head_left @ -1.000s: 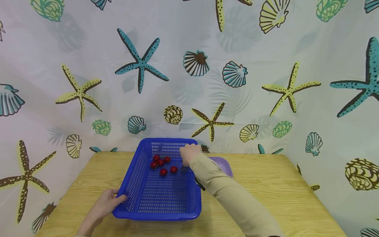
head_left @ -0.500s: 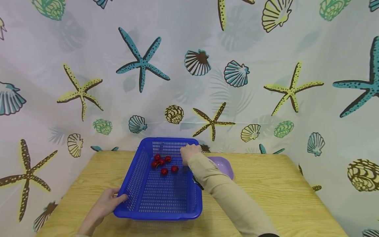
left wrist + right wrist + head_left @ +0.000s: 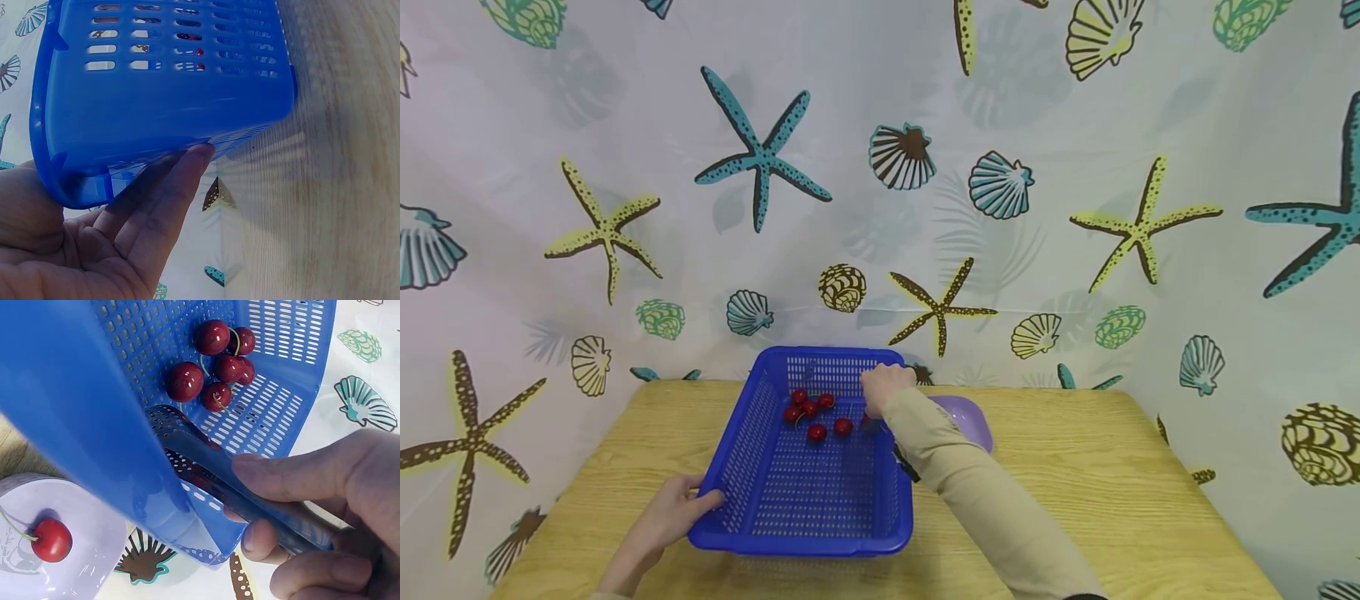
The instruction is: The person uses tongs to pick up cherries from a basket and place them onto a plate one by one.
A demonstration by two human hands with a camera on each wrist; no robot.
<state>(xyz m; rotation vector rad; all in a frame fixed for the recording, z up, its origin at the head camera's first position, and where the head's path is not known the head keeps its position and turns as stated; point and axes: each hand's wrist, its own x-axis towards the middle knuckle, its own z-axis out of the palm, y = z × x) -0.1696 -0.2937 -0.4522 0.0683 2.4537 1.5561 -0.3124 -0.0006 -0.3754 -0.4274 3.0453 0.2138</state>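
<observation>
A blue perforated plastic basket [image 3: 820, 546] stands on the table. At its near left corner my left hand [image 3: 662, 517] grips the rim, thumb over the top and fingers [image 3: 165, 206] along the outer wall. My right hand [image 3: 887, 387] reaches over the basket's right side and holds metal tongs [image 3: 215, 461] with perforated tips, pointed down inside. Dark red shows between the tongs' arms; in the head view a bit of red [image 3: 867, 419] appears just under the hand. Several cherries [image 3: 184, 381] with stems lie toward the far end of the basket.
To the right of the basket, partly behind my right sleeve [image 3: 985, 500], sits a pale purple dish [image 3: 973, 421]; one cherry [image 3: 52, 540] lies in it. Behind the wooden table [image 3: 1097, 467] hangs a curtain [image 3: 865, 242] printed with shells and starfish.
A bit of red has come into view beneath my right hand, which has shifted very slightly. My left hand and the other cherries stay put.
</observation>
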